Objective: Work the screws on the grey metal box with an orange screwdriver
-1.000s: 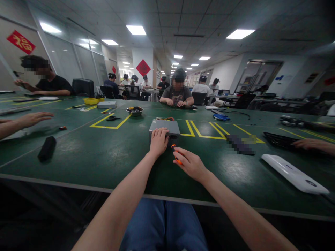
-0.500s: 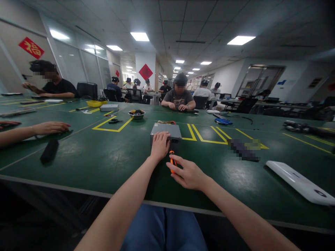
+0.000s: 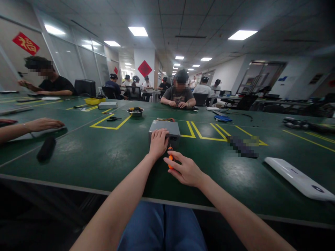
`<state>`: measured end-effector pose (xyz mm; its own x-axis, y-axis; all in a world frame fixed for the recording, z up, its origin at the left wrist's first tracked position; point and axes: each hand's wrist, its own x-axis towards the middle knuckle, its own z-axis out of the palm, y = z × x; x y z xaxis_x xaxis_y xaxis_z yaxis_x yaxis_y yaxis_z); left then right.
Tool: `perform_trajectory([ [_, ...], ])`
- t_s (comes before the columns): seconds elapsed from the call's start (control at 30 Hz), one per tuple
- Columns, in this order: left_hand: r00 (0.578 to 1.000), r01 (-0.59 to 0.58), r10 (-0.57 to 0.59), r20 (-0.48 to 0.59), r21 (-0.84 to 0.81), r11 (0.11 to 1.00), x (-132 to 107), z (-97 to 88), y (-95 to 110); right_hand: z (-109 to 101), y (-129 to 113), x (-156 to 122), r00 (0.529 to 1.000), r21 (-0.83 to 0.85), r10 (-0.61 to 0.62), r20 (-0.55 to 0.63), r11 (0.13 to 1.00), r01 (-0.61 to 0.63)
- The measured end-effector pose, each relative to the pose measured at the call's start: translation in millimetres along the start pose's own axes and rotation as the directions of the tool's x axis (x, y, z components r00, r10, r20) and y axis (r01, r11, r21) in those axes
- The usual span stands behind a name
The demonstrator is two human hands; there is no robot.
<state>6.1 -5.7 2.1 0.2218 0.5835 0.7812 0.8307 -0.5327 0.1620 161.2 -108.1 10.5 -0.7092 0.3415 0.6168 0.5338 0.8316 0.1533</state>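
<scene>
A grey metal computer power supply (image 3: 166, 127) sits on the green table in front of me, its coloured cables at the far side. My left hand (image 3: 158, 143) grips its near left part, fingers over the top edge. Between the thumb and fingers of my right hand (image 3: 185, 168) is an orange and black screwdriver (image 3: 170, 158). The shaft points away from me at the near face of the power supply, below the socket. Whether the tip touches a screw is too small to tell.
A white flat device (image 3: 298, 177) lies at right, near a blurred-out dark object (image 3: 242, 147). Further back are a metal bowl (image 3: 135, 112) with tools and blue gloves (image 3: 222, 118). At left lies a black object (image 3: 46, 149) near a neighbour's hand (image 3: 47, 124). Another person (image 3: 178, 94) sits opposite.
The view has shifted slightly. My right fingers have moved a little on the screwdriver handle, which looks slightly turned. My left hand stays on the power supply.
</scene>
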Motion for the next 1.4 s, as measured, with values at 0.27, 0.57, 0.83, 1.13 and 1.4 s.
perform_trajectory([
  [0.27, 1.0, -0.004, 0.004, -0.003, -0.009, 1.0, 0.1, 2.0, -1.9, -4.6, 2.6, 8.4, 0.98, 0.13, 0.109, -0.163, 0.988, -0.088],
  [0.57, 1.0, -0.005, 0.005, 0.001, -0.015, 1.0, -0.2, 2.7, -2.7, -2.4, 1.6, 3.2, 0.995, 0.092, 0.069, -0.071, 0.994, -0.062],
  [0.83, 1.0, -0.005, 0.005, 0.001, -0.021, 1.0, -1.6, 1.3, -2.6, 4.7, 0.6, 2.0, 0.95, 0.138, 0.164, -0.266, 0.982, -0.131],
  [1.13, 1.0, -0.01, 0.01, -0.005, -0.021, 1.0, -0.3, 1.2, -2.2, -1.3, -6.2, 4.0, 0.995, 0.106, 0.096, -0.029, 0.99, -0.092],
  [1.4, 1.0, -0.005, 0.005, -0.002, -0.023, 1.0, -0.7, 0.6, -2.0, 5.0, -6.0, 5.6, 0.978, 0.177, 0.131, -0.164, 0.979, -0.102],
])
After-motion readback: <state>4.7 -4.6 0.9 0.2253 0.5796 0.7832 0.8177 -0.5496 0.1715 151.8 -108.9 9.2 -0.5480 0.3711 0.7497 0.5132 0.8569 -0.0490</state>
